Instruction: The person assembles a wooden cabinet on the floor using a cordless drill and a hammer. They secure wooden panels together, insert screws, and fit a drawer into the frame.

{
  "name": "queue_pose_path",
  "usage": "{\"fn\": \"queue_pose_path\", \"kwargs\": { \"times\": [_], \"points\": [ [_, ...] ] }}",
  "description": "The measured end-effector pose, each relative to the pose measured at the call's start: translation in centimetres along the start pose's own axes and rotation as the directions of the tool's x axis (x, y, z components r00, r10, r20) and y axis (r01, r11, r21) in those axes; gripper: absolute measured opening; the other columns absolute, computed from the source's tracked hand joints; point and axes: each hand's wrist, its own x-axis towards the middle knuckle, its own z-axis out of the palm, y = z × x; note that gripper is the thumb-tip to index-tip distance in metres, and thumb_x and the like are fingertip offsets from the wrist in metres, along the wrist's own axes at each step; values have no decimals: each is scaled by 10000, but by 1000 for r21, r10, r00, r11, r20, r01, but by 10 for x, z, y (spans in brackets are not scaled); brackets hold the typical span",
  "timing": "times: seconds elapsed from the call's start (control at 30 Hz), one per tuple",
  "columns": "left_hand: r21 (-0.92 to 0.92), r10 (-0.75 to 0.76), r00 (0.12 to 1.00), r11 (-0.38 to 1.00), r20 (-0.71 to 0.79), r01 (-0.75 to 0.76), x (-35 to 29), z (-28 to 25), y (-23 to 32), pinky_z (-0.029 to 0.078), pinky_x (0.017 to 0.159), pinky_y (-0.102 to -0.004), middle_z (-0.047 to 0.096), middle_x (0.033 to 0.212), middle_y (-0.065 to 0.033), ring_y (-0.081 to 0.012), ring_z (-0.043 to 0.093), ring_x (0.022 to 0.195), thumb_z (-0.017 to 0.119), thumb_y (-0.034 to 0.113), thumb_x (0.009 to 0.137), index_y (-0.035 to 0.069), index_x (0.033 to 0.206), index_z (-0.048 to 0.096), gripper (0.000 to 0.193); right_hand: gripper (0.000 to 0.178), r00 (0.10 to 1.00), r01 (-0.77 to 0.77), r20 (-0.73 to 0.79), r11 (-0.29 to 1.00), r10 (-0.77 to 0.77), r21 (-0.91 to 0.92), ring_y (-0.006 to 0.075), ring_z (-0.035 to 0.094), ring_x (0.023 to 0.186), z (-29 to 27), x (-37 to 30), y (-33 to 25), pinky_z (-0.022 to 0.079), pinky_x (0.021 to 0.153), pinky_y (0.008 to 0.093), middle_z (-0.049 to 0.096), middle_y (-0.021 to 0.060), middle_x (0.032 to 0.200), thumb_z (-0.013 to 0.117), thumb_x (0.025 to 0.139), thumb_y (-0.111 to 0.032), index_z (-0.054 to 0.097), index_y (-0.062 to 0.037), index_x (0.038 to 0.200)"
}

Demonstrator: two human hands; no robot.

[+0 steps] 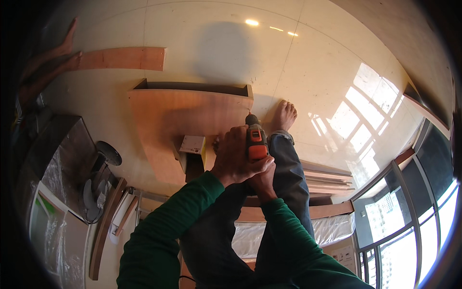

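Note:
A black and orange power drill [257, 139] is between my two hands, its chuck and thin bit directed away from me. My left hand [232, 155] is closed around the drill's left side. Lower down, my right hand [263, 177] wraps the handle, partly hidden by the left. The bit's tip is by the right edge of a reddish-brown wooden box-like piece [159, 115], whose far side shows a hollow; I cannot tell if it touches the wood. An open white and yellow carton [193, 144] stands on the wood beside my left hand.
Another person's bare feet [67, 53] are at the far left beside a flat wooden board [125, 59]. My bare foot [284, 115] is right of the drill. Stacked wooden strips [327, 178] lie right of my leg. At left are a black chair [98, 183] and plastic-wrapped furniture [62, 159].

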Motion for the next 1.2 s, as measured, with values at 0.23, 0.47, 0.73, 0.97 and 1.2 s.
{"fn": "queue_pose_path", "kwargs": {
  "times": [0.23, 0.47, 0.73, 0.97, 1.2],
  "points": [
    [-70, -25, 1000, 997, 14, 25, -5, -2, -7, 357, 1002, -562, 501, 1266, -192, -389, 527, 1151, 697, 711, 780, 25, 1377, 483, 934, 339, 999, 25, -39, 999, -24, 36, 154, 642, 784, 8, -3, -4, 550, 714, 355, 706, 127, 860, 799, 846, -203, 607, -2, 1041],
    [52, 59, 998, 997, 21, -60, -9, 3, -21, 310, 1011, -598, 494, 1303, -173, -374, 524, 1182, 648, 744, 797, 53, 1383, 504, 917, 352, 997, 30, -69, 999, -28, 34, 155, 641, 758, 14, -3, -4, 550, 687, 357, 692, 125, 814, 805, 837, -200, 590, 10, 1021],
    [-6, 58, 998, 998, 20, -58, -8, 4, -25, 314, 1027, -594, 490, 1305, -182, -387, 519, 1193, 653, 757, 791, 45, 1396, 490, 948, 350, 996, 49, -83, 998, -45, 44, 142, 646, 764, 17, -2, 0, 551, 692, 345, 701, 111, 818, 800, 840, -190, 599, 10, 1045],
    [-68, 53, 999, 996, 1, -53, -4, 6, -27, 357, 1029, -556, 497, 1282, -196, -393, 526, 1177, 701, 722, 777, 13, 1388, 469, 965, 352, 994, 43, -101, 998, -39, 42, 192, 702, 771, 18, 3, 5, 561, 705, 360, 715, 139, 832, 794, 839, -221, 610, 2, 1039],
    [-60, 28, 1000, 998, 6, -28, 0, 8, -27, 383, 1018, -551, 515, 1243, -200, -396, 538, 1159, 716, 725, 762, -5, 1374, 453, 988, 385, 995, -25, -93, 999, 21, -48, 326, 765, 837, 14, 9, 8, 573, 720, 402, 727, 181, 830, 822, 807, -251, 617, -13, 1028]
  ]
}}
